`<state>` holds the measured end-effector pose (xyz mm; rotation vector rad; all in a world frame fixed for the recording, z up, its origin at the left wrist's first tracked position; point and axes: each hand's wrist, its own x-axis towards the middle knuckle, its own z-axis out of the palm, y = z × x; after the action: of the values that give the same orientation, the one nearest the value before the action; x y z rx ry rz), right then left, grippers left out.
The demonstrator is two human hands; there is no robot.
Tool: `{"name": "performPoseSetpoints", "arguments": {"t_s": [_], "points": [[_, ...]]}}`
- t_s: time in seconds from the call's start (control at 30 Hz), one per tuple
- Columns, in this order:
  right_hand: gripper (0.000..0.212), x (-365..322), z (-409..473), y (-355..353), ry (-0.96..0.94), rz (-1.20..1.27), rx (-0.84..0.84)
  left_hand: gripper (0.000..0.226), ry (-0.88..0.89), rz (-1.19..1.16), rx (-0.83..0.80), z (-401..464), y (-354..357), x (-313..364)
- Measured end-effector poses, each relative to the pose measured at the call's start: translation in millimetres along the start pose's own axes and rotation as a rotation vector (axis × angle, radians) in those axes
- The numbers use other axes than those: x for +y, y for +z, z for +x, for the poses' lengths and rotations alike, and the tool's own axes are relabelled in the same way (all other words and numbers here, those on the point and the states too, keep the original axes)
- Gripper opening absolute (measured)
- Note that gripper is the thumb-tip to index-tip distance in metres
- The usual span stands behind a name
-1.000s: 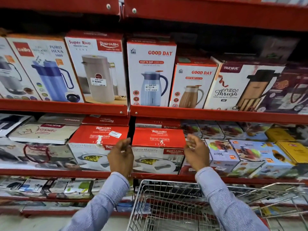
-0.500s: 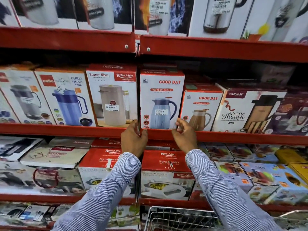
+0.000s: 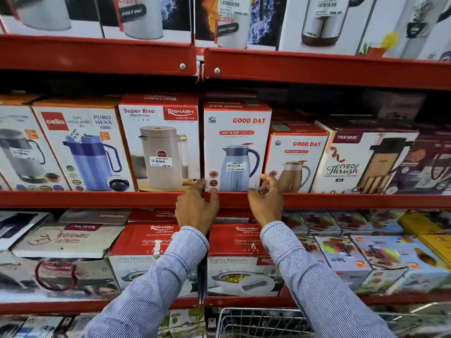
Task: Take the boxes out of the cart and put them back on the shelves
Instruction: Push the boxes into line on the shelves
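While both hands flank its lower corners on the red shelf (image 3: 341,201), the Good Day box (image 3: 237,147) reads "HOT N SIP 1000 ml". The left hand (image 3: 195,208) and the right hand (image 3: 266,203) touch it with loose, curled fingers. Two Sigma Marbella boxes (image 3: 241,259) sit below; the cart (image 3: 256,323) is lowest.
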<state>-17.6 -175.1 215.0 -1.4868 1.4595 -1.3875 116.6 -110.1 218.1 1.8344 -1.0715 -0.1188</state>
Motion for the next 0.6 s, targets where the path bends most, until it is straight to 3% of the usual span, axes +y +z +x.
{"name": "performPoseSetpoints", "arguments": {"t_s": [0.3,0.6], "points": [[0.043,-1.1,3.9,4.4,0.054,-0.008,0.000,0.053,0.025,-0.028,0.000,3.3,-2.0,1.5],[0.040,1.6,3.9,1.3,0.077,0.054,-0.034,0.043,0.038,-0.092,0.016,4.8,-2.2,0.0]]}}
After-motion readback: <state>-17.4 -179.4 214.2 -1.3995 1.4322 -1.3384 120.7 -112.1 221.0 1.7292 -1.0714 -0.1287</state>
